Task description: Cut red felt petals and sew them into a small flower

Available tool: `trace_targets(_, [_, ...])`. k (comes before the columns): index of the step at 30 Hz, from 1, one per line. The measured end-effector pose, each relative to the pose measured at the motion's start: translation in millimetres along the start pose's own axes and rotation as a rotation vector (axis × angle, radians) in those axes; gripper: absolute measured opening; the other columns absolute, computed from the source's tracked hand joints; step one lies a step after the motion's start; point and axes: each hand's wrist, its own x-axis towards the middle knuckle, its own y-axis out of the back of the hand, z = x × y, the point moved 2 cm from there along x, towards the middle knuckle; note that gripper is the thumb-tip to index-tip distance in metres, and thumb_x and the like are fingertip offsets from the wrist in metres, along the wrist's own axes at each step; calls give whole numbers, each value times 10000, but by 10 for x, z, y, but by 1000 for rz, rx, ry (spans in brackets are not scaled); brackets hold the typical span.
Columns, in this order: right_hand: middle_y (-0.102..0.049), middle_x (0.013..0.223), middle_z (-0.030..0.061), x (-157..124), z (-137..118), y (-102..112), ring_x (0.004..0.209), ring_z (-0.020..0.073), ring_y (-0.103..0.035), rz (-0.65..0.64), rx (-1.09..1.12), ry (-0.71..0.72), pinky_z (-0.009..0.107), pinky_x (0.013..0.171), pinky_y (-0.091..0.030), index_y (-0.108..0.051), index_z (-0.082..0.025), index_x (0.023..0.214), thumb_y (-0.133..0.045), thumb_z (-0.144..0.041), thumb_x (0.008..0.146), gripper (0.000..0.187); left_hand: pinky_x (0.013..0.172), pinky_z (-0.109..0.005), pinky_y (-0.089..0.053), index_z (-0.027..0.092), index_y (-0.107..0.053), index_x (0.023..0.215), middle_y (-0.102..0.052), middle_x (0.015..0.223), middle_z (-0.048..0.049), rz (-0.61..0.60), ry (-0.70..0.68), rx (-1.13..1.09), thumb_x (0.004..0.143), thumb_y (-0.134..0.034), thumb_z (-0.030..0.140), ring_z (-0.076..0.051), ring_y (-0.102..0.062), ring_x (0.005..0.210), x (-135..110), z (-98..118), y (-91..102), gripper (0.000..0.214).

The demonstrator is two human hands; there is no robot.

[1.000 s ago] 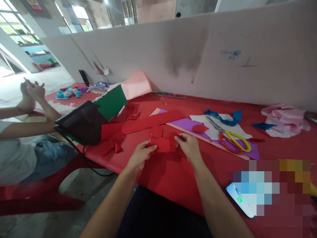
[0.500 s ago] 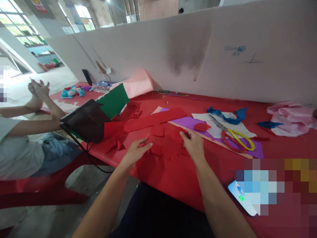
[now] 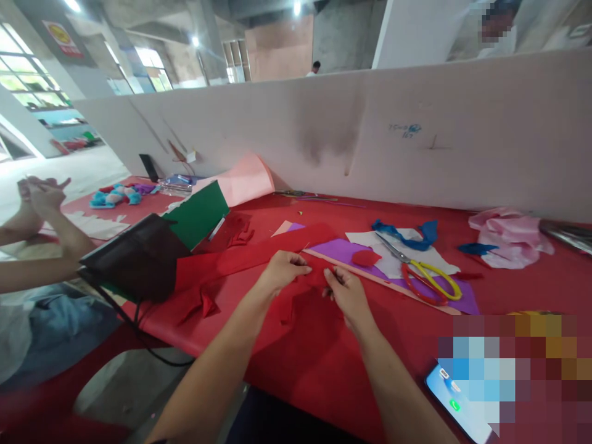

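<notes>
My left hand [image 3: 285, 271] is closed in a pinch above the table, and a thin, pale stick or wire [image 3: 304, 247] pokes up past its fingers. To its right, my right hand [image 3: 346, 293] is also closed, thumb and fingertips pinching a small red piece [image 3: 318, 271] of thin paper or cloth. That piece lies between both hands and blends with the red table, so its edges are hard to make out. Below my left hand rests another folded red scrap [image 3: 287, 309]. Behind the hands stretches a long red strip [image 3: 259, 250].
Red-and-yellow-handled scissors [image 3: 432, 280] lie on white and purple sheets [image 3: 330, 246]. Further right are pink crumpled material [image 3: 506, 237] and a lit phone [image 3: 456, 394]. A dark bag [image 3: 134, 259] and green board [image 3: 198, 216] stand left, near another person's hands [image 3: 44, 194].
My hands have come closer together; the left moved right and up with the thin stick, the right slightly left. The camera view has tilted up and turned a little right.
</notes>
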Motion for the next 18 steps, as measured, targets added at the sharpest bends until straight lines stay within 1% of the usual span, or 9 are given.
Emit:
trace_targets(2, [-544,569,-46,4,-28,1,453,120,-519,25,93,-42,225,436,-332,-569,-196,732,-628,-493,722,303,542,-243,-358,143,-651,591,-548,528,20,10,0,7,604,-692,234,-97,-460,511,20,6,42,101])
trace_targets(4, [-555,599,-42,15,-36,7,459,113,-526,46,129,-72,216,430,-323,-598,-184,766,-665,-481,686,314,558,-242,-365,147,-662,585,-558,531,18,15,-7,17,602,-693,221,-100,-474,529,41,11,76,82])
trace_targets(6, [-556,592,-40,32,-19,23,447,108,-516,55,121,-78,218,431,-325,-616,-176,761,-685,-469,665,315,580,-246,-376,154,-671,580,-574,538,14,8,-21,28,610,-685,210,-108,-494,547,73,9,91,65])
trace_targets(8, [-572,598,-31,53,12,51,447,113,-518,62,68,-54,233,454,-359,-627,-176,765,-666,-465,682,303,615,-254,-395,161,-684,595,-604,562,2,4,-31,48,632,-657,190,-123,-527,575,109,-2,102,54])
trace_targets(9, [-586,609,-23,62,27,71,449,120,-522,73,13,-30,247,476,-385,-630,-178,772,-642,-463,703,293,641,-259,-406,166,-695,618,-630,594,-9,10,-43,73,642,-642,176,-135,-549,603,120,-9,116,59])
trace_targets(11, [-626,649,2,71,42,111,493,149,-556,109,-163,43,285,546,-435,-632,-187,791,-586,-446,750,266,686,-269,-418,181,-714,674,-678,677,-33,55,-93,154,644,-632,158,-163,-584,672,114,-22,175,91])
trace_targets(14, [-678,744,48,53,26,139,667,211,-622,157,-469,148,339,676,-465,-642,-201,823,-529,-380,795,213,700,-278,-414,205,-711,658,-694,711,-46,111,-148,306,612,-663,165,-195,-590,711,11,-66,312,78])
trace_targets(16, [-686,811,63,26,4,131,746,231,-625,163,-625,166,350,702,-458,-648,-216,883,-524,-335,801,190,689,-282,-403,213,-691,602,-675,669,-44,110,-115,362,585,-678,162,-206,-580,700,-113,-132,392,55])
trace_targets(18, [-668,929,89,-4,-31,123,783,242,-616,204,-747,177,349,678,-448,-634,-228,986,-532,-313,798,230,683,-286,-392,217,-677,585,-651,655,-43,121,-66,385,562,-697,162,-214,-572,703,-261,-223,429,63])
